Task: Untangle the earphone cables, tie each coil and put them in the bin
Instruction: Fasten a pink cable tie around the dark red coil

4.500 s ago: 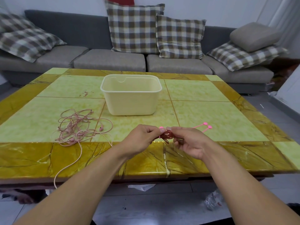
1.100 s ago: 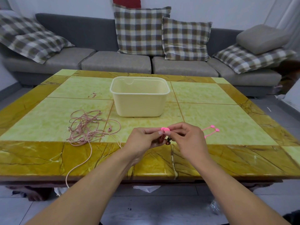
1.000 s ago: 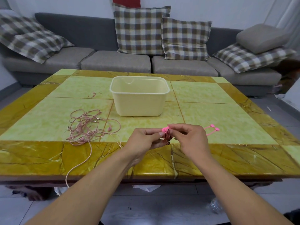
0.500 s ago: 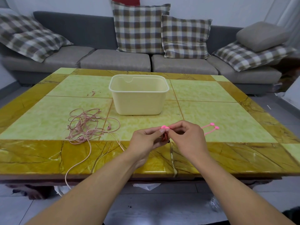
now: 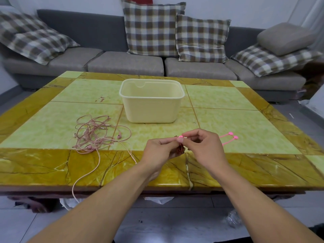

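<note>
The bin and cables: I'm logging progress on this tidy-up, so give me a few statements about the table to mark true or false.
1. The cream bin stands upright on the table, open side up. True.
2. A dark red coil is held between the left hand and the right hand. True.
3. The pink earphone cables lie neatly coiled inside the bin. False: they lie tangled on the table, left of the bin, with one strand hanging over the near edge.
4. Two spare pink ties lie on the table beyond the right hand. True.
5. Both hands rest flat and empty. False: their fingers pinch a pink tie at the coil.
</note>
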